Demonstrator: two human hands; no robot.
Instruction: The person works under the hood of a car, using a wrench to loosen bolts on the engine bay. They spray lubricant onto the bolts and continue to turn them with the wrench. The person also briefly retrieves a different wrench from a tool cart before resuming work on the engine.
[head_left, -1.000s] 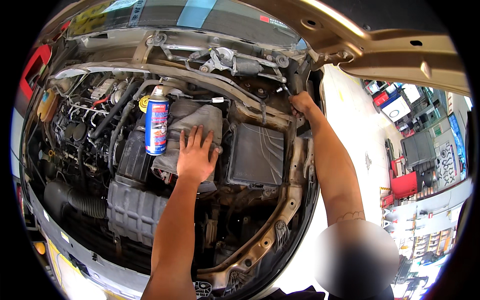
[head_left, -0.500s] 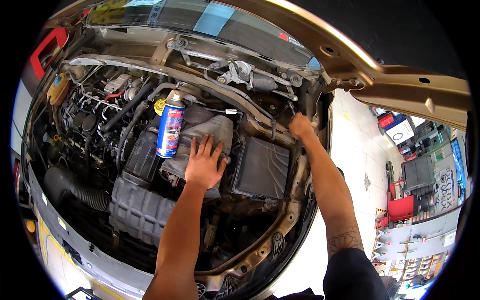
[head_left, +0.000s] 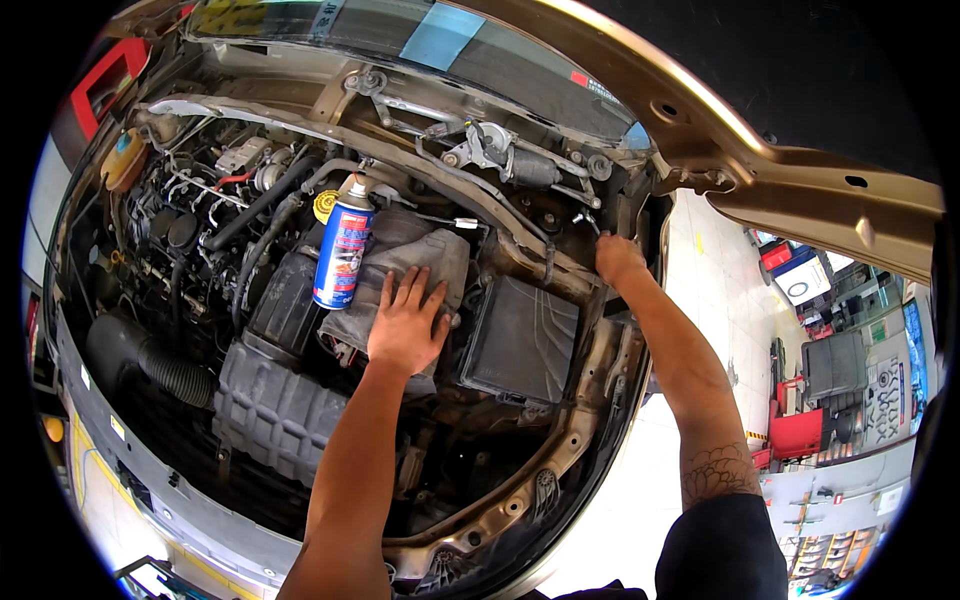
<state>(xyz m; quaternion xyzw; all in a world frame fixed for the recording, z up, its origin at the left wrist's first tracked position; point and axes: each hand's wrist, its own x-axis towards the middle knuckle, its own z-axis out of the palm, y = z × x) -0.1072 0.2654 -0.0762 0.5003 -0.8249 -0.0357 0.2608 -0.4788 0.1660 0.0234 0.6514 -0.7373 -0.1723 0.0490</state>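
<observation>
My left hand [head_left: 405, 325] lies flat with its fingers spread on a soft-looking dark grey cover [head_left: 420, 245] in the engine bay. Just beyond it to the left, a blue, white and red spray can [head_left: 344, 248] stands slightly tilted, its nozzle up. Over at the right side of the bay, my right hand [head_left: 620, 258] is closed around a slim, shiny metal wrench [head_left: 587, 222]. Its bright head pokes out past my fingers, near the wiper linkage [head_left: 500, 148]; the rest of it is hidden in my grip.
A black lidded box [head_left: 522, 338] sits between my arms. The engine [head_left: 225, 190] with hoses fills the left, and a ribbed black housing [head_left: 275, 415] lies nearer. The raised bonnet [head_left: 840, 215] overhangs the upper right. Tool racks and a red cart [head_left: 795, 437] stand beyond the fender.
My right hand has shifted slightly right and nearer, showing more of the wrench's head. My left hand stays on the cover. The view has shifted a little.
</observation>
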